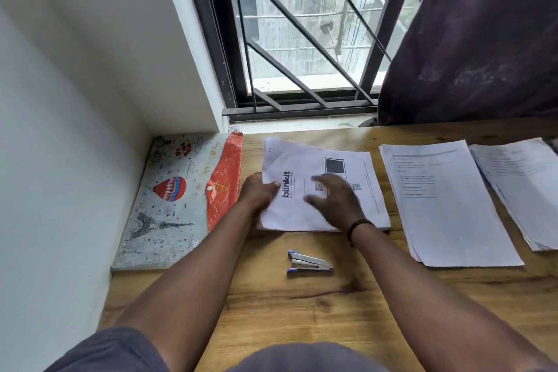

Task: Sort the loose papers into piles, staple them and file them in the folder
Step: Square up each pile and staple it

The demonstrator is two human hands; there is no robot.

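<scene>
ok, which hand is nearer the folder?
Left. The left hand grips the left edge of the blinkit stack, right beside the folder. The right hand hovers over the middle of that stack, farther from the folder.

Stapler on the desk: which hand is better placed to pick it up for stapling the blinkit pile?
Probably the right hand. It lies flat on the blinkit pile, gripping nothing, and the stapler sits just below its wrist. The left hand grips the pile's left edge and would have to let go.
</scene>
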